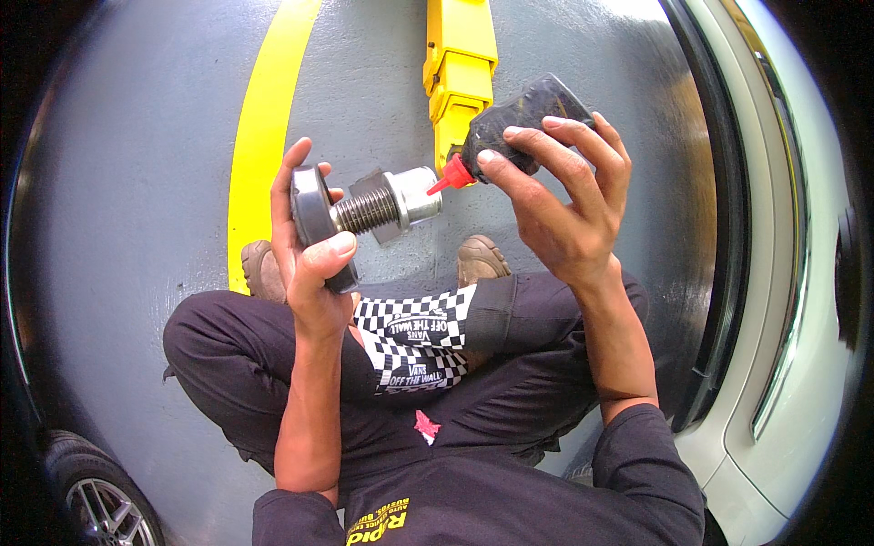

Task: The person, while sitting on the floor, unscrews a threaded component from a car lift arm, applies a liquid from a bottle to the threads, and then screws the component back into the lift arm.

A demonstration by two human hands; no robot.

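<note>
Wrapped round a round black pad with a threaded steel stud (364, 211) is my left hand (314, 282); its thumb presses the near side of the pad. A large nut or collar sits on the thread, and the stud's smooth silver end (421, 193) points right. My right hand (574, 182) grips a small black squeeze bottle (523, 123), tilted with its red pointed nozzle (452, 175) down and to the left. The nozzle's tip is at the silver end; whether it touches cannot be made out. No fluid is visible.
A yellow lift arm (460, 73) lies on the grey floor ahead, beside a curved yellow floor stripe (264, 109). A light-coloured car body (774, 273) stands close on my right. A car wheel (105, 500) is at the lower left. My crossed legs (246, 355) are beneath my hands.
</note>
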